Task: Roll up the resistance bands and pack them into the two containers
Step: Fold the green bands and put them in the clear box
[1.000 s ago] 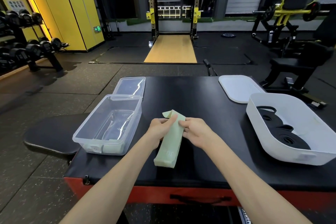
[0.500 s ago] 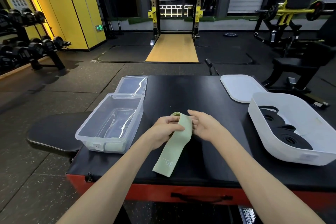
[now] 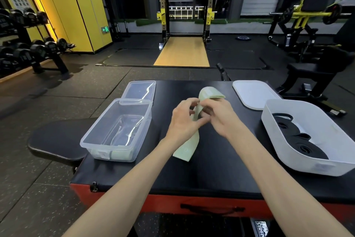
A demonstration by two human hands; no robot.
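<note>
Both hands pinch green band [image 3: 194, 141] mid-length, above black pad [image 3: 211, 169]. Left hand [image 3: 182, 121] fingers closed on its left edge; right hand [image 3: 217, 115] thumb and fingers closed on right edge. Upper end [image 3: 211, 92] curls over above hands, lower end trails onto pad. Advice: start roll tight at one end, keep edges aligned, hold tension. Clear container [image 3: 115, 131] just left; white container [image 3: 315, 133] right, holds rolled black bands [image 3: 299, 140].

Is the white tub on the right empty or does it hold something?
Not empty. The white tub holds several rolled black bands on its floor; its lid lies beside it.
</note>
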